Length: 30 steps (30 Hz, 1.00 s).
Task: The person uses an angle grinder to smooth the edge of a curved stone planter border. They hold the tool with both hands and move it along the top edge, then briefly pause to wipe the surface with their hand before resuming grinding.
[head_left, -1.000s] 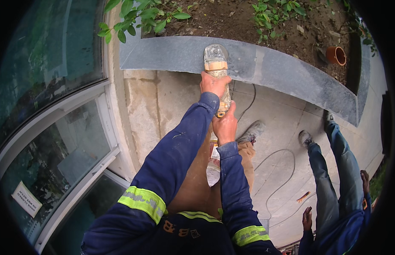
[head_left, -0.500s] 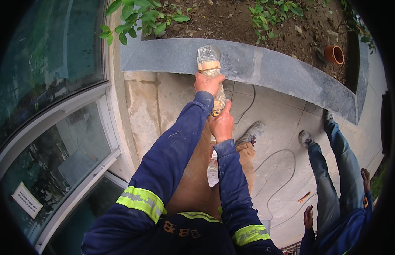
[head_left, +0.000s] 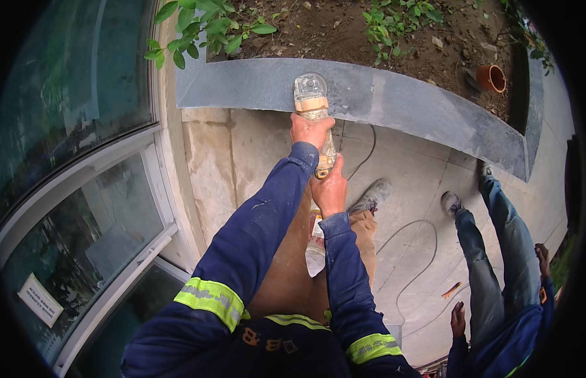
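Left hand (head_left: 310, 131) grips the angle grinder (head_left: 312, 104) mid-body; right hand (head_left: 330, 192) closes on its rear end; its front overlies grey stone coping (head_left: 242, 85).

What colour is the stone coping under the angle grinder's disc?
The stone coping is bluish grey with paler patches, best seen in the head view.

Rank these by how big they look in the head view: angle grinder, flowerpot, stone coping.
1. Stone coping
2. Angle grinder
3. Flowerpot

These apparent sizes differ clearly; the view alone doesn't settle true sizes.
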Each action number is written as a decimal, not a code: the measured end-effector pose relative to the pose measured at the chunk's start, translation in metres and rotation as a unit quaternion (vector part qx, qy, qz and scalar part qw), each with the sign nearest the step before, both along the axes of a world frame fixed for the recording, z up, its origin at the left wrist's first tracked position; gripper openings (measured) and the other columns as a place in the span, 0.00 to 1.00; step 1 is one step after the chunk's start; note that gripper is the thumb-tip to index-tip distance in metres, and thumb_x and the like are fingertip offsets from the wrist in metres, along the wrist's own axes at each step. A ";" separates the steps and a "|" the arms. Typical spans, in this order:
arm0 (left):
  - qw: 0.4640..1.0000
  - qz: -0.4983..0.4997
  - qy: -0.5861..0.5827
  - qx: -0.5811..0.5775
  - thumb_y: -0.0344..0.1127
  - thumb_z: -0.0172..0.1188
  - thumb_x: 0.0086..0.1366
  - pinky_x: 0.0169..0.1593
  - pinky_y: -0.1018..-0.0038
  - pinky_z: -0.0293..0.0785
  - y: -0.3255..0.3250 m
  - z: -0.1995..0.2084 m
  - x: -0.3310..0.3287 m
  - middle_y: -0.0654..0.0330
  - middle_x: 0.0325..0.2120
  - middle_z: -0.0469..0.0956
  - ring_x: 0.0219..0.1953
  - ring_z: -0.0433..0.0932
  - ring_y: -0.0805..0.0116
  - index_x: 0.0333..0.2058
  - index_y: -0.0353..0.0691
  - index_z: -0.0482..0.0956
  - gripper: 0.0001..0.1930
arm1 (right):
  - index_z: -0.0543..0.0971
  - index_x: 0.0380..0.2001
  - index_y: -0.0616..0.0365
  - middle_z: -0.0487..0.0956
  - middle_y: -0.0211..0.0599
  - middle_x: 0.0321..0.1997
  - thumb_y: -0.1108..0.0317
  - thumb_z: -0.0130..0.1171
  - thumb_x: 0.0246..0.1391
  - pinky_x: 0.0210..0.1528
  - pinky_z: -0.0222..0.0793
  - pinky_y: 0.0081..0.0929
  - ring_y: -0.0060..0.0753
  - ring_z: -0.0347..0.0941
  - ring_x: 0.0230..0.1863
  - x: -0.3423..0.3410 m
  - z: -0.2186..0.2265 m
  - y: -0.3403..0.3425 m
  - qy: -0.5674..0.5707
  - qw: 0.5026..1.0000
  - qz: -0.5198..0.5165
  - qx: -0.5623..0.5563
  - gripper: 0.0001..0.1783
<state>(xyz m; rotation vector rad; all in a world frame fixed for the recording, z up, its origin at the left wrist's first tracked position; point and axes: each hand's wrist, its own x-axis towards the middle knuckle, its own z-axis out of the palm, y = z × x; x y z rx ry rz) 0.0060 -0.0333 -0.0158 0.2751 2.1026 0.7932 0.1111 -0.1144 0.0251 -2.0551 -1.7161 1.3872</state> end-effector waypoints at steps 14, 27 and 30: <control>0.999 -0.041 -0.005 -0.030 0.41 0.71 0.40 0.53 0.62 0.73 0.025 0.030 0.031 0.38 0.41 0.78 0.46 0.79 0.44 0.46 0.28 0.65 0.37 | 0.58 0.58 0.62 0.79 0.64 0.32 0.73 0.65 0.42 0.38 0.72 0.51 0.68 0.76 0.38 0.020 0.009 0.012 0.007 0.999 -0.040 0.031 0.39; 0.998 -0.057 0.000 -0.016 0.41 0.73 0.41 0.50 0.64 0.75 0.039 0.024 0.033 0.41 0.40 0.79 0.43 0.80 0.49 0.45 0.27 0.67 0.36 | 0.57 0.59 0.63 0.79 0.65 0.33 0.72 0.66 0.42 0.39 0.72 0.50 0.68 0.76 0.39 0.019 0.011 0.027 -0.015 0.999 -0.047 0.020 0.41; 0.998 -0.057 -0.002 -0.016 0.41 0.73 0.41 0.50 0.64 0.75 0.028 0.027 0.036 0.41 0.40 0.79 0.44 0.80 0.49 0.45 0.27 0.67 0.35 | 0.57 0.59 0.63 0.79 0.65 0.33 0.72 0.66 0.42 0.39 0.72 0.50 0.68 0.76 0.38 0.022 0.012 0.017 -0.007 0.998 -0.053 0.020 0.42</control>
